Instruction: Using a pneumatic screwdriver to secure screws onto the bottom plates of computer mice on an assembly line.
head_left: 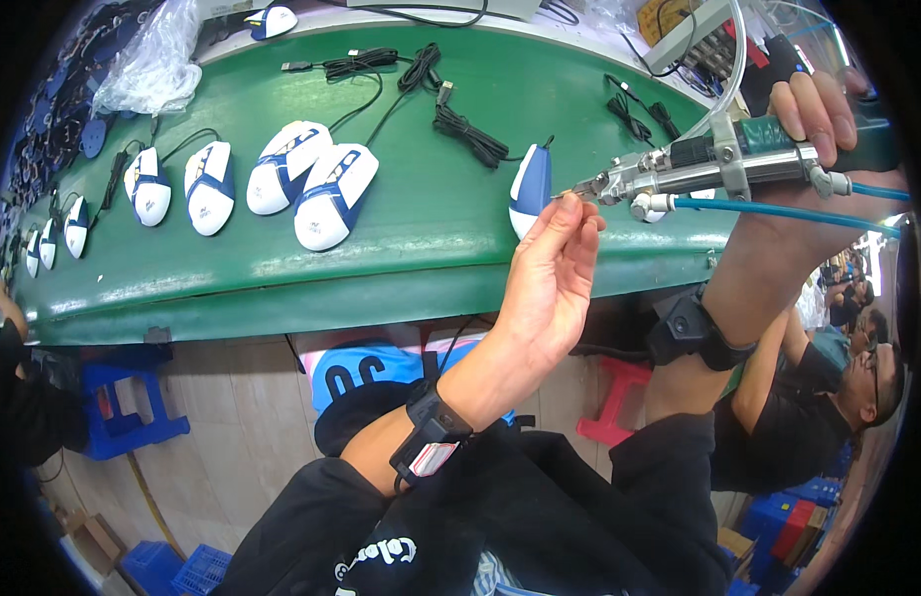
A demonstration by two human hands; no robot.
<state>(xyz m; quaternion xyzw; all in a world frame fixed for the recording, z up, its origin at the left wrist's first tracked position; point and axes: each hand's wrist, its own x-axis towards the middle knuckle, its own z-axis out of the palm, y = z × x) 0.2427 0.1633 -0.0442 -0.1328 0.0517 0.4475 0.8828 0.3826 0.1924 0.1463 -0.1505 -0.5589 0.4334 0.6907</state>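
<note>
My right hand (818, 114) is wrapped round the green handle of a powered screwdriver (768, 167) with a long metal head and blue air tubes. Its tip points left, down to the fingers of my left hand (560, 268). There the thumb and fingertips are pinched together right at the tip; what they hold, if anything, is too small to make out. Just beyond them a white and blue computer mouse (532, 189) stands on the green bench, partly behind my fingers. Whether the tip touches the mouse I cannot tell.
Several more white and blue mice (336, 197) with cables lie along the green bench (421, 228) to the left. Bundled black cables (470, 134) lie farther back. A plastic bag (157, 74) sits far left. Another person (808, 397) is on the right; stools (614, 397) stand below.
</note>
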